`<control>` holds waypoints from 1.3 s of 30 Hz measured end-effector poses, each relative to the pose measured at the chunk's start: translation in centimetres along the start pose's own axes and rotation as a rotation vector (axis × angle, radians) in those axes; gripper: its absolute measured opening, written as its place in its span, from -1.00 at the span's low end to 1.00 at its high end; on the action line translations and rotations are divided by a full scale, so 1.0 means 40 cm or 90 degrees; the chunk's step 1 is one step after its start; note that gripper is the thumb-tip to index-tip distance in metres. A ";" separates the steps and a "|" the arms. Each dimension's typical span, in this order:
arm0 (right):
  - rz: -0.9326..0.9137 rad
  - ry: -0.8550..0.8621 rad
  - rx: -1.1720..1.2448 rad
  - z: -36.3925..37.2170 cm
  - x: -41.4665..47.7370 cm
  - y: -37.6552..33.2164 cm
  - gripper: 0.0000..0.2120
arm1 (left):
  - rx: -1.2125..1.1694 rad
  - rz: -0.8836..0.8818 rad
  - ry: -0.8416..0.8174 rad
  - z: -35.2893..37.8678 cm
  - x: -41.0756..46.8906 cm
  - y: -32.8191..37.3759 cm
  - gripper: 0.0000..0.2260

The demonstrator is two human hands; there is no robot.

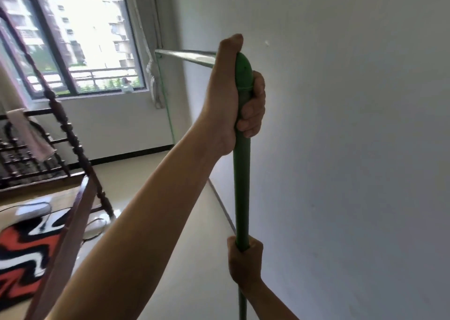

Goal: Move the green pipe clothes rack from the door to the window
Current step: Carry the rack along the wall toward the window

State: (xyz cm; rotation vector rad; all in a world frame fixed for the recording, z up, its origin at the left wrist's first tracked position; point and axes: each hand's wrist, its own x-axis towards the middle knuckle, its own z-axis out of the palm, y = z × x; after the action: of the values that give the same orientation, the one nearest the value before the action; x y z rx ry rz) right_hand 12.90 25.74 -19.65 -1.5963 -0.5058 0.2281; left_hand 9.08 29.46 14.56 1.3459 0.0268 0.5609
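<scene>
The left hand (233, 95) wraps its fingers (253, 115) tightly around the rounded top of the smooth green pipe clothes rack (242, 185), held upright beside the plain white wall (353, 149). Lower down, the right hand (244, 263) grips the same round post, fingers closed around it.

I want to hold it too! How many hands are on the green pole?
2: the left hand grips its top, the right hand grips lower down.

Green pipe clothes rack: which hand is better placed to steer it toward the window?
Left hand, probably: it grips the top of the green pipe clothes rack upright, by the crossbar, giving leverage. The right hand holds low, suiting lifting.
</scene>
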 end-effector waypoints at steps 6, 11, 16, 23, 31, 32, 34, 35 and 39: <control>-0.067 -0.135 -0.002 0.006 0.038 0.025 -0.55 | 0.021 0.011 0.118 0.005 0.001 0.009 -0.45; -0.095 -0.191 0.029 -0.023 0.059 0.036 -0.70 | 0.035 0.028 0.176 0.053 0.009 -0.006 -0.44; -0.107 -0.256 0.062 -0.060 0.090 0.087 -0.57 | 0.074 0.041 0.231 0.113 0.039 -0.049 -0.44; -0.120 -0.309 0.082 -0.072 0.160 0.103 -0.50 | 0.106 0.059 0.300 0.123 0.104 -0.078 -0.45; -0.118 -0.324 0.072 0.040 0.254 0.105 -0.48 | 0.109 0.063 0.332 0.006 0.181 -0.070 -0.47; -0.119 -0.329 0.072 0.065 0.264 0.098 -0.48 | 0.109 0.066 0.333 -0.021 0.188 -0.063 -0.47; -0.123 -0.329 0.077 0.118 0.282 0.088 -0.49 | 0.106 0.067 0.340 -0.079 0.199 -0.049 -0.48; -0.124 -0.329 0.077 0.146 0.289 0.083 -0.50 | 0.104 0.069 0.344 -0.109 0.202 -0.041 -0.49; -0.116 -0.326 0.069 0.258 0.317 0.072 -0.51 | 0.102 0.083 0.346 -0.232 0.226 -0.020 -0.51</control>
State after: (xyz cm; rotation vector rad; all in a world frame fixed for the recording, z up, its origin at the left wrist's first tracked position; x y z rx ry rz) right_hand 20.03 40.60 -21.55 -1.3710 -1.0101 0.5223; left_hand 14.12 41.41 14.24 1.3191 0.4378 1.0408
